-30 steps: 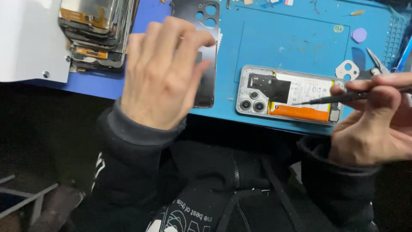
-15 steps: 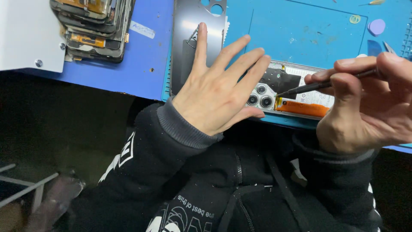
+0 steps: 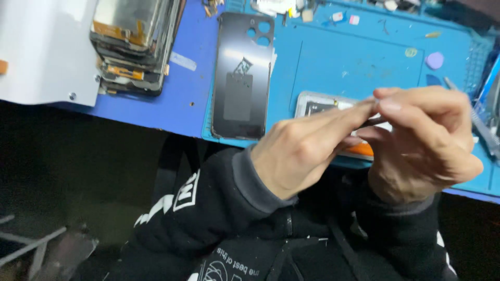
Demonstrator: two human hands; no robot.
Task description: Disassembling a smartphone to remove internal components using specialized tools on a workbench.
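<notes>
Blue mat: a blue silicone work mat (image 3: 333,67) covers the bench; everything below is placed from the opened phone lying on it.
Opened phone: a silver-framed phone with its back removed (image 3: 317,104) lies flat near the mat's front edge, long axis running left to right; only its left end and a strip of orange along its near edge show, since both hands cover the rest.
Left hand: the left hand (image 3: 307,151) reaches from the phone's near-left side, fingers stretched out and close together, tips meeting the other hand's tips right above the phone. Whether it grips anything I cannot tell.
Right hand: the right hand (image 3: 424,140) sits over the phone's right half, thumb and forefinger pinched on a thin dark tool (image 3: 376,122) whose tip points left.
Key relation: the phone lies directly beneath the meeting fingertips, and both hands are about equally near.
Back cover: a dark glossy rectangular back cover with camera cut-outs (image 3: 239,78) lies flat to the phone's left, long axis pointing away from the person, touched by neither hand.
Stack: a pile of stripped phone frames (image 3: 133,41) sits well left of the phone.
Tweezers: metal tweezers (image 3: 482,122) lie just right of it.
</notes>
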